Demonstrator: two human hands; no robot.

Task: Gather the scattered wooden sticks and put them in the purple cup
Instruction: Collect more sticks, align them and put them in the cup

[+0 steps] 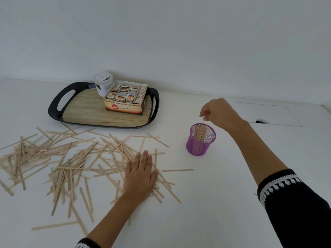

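1. Pressing flat, fingers straight: left hand (141,176) on sticks (71,158) lying scattered across worktop (223,203).
2. Hovering just above cup (200,140), fingers loosely curled, holding nothing: right hand (217,111).
3. Standing upright in cup: several sticks.

Likely a home or office tea corner: a white counter (223,203) against a plain wall, with a serving tray (59,102) holding a tea box (125,106) (labelled ginger tea).
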